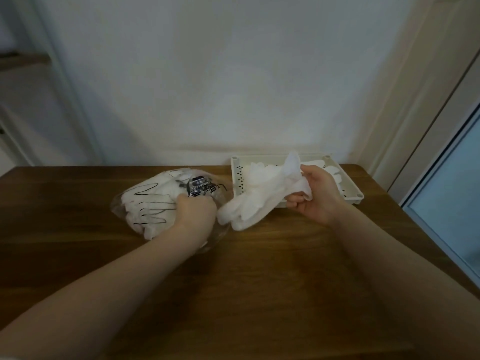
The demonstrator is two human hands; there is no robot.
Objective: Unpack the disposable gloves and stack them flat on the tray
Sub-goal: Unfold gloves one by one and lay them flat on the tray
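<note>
A clear plastic bag of white disposable gloves [153, 206], printed with a black hand outline, lies on the wooden table left of centre. My left hand [196, 213] grips the bag at its right end, by the dark label. My right hand [315, 196] pinches the cuff of a loose translucent white glove [249, 206]; its fingers trail down-left toward the bag. Behind it sits a cream perforated tray [349, 189] at the back right, holding several flat white gloves [262, 174].
The brown wooden table [246, 281] runs to a white wall behind. Its right edge borders a door frame and a glass panel [446, 209]. A shelf [23, 61] stands at the far left.
</note>
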